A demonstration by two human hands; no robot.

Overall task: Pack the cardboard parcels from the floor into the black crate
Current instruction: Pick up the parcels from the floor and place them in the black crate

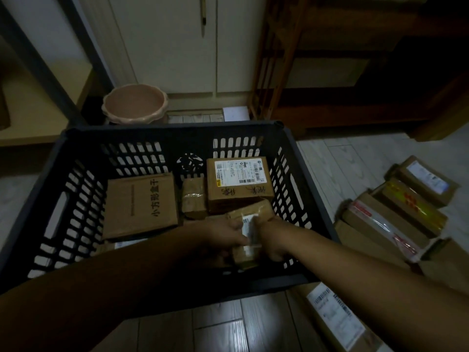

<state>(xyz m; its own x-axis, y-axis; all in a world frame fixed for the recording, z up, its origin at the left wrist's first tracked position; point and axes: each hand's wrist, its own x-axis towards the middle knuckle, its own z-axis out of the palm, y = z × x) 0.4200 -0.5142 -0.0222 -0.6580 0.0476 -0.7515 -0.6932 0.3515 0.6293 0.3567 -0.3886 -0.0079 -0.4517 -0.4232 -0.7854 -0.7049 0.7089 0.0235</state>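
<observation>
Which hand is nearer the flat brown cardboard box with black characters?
Left. The left hand is right of the flat brown cardboard box; the right hand is farther right, beyond the small brown taped parcel both hold.

Worn on the head, a single wide-angle view. Looks forward and steeply down into the black crate [172,127] from close above its near rim. Takes in the left forearm [127,270] and right forearm [342,257] running away from the lens toward mid-frame. Reaches the pink pot [134,102] and white cupboard doors [177,47] at top, floor parcels [388,214] at right. Dim, probably bowed at the edges.
</observation>
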